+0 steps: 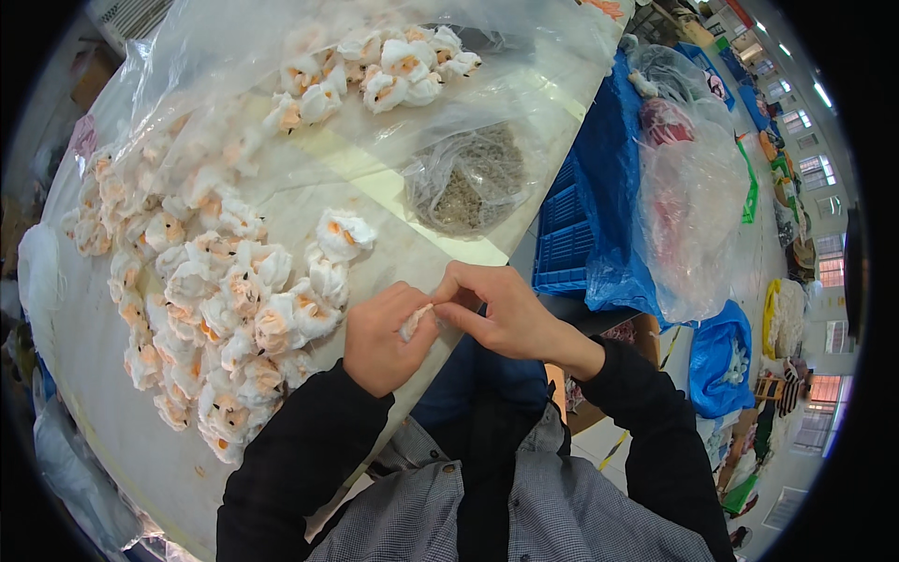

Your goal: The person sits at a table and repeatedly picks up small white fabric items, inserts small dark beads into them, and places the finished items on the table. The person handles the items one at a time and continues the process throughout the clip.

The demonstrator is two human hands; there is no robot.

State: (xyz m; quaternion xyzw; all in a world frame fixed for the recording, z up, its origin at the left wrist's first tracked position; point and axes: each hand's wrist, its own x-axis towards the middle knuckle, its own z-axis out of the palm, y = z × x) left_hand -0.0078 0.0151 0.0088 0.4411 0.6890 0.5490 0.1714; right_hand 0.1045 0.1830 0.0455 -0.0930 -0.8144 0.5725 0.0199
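Observation:
Over the table's near edge, my left hand (386, 339) is closed around a small pale cream fuzzy piece (413, 322), which mostly hides inside the fist. My right hand (506, 317) touches the left at the fingertips, thumb and forefinger pinched together at the end of that piece. What exactly the right fingertips grip is too small to tell. Just left of my hands lies a large heap of white fluffy plush pieces (234, 309) with peach-orange patches and small black spots. One such plush piece (343, 234) sits at the heap's right edge.
Clear plastic sheeting (225, 56) covers the table's (309, 178) far part and more plush pieces (403, 66). A clear bag of grey-brown material (468, 178) lies beyond my hands. To the right stand a blue crate (565, 229), a large plastic bag with pink contents (688, 187) and a blue bag (721, 361).

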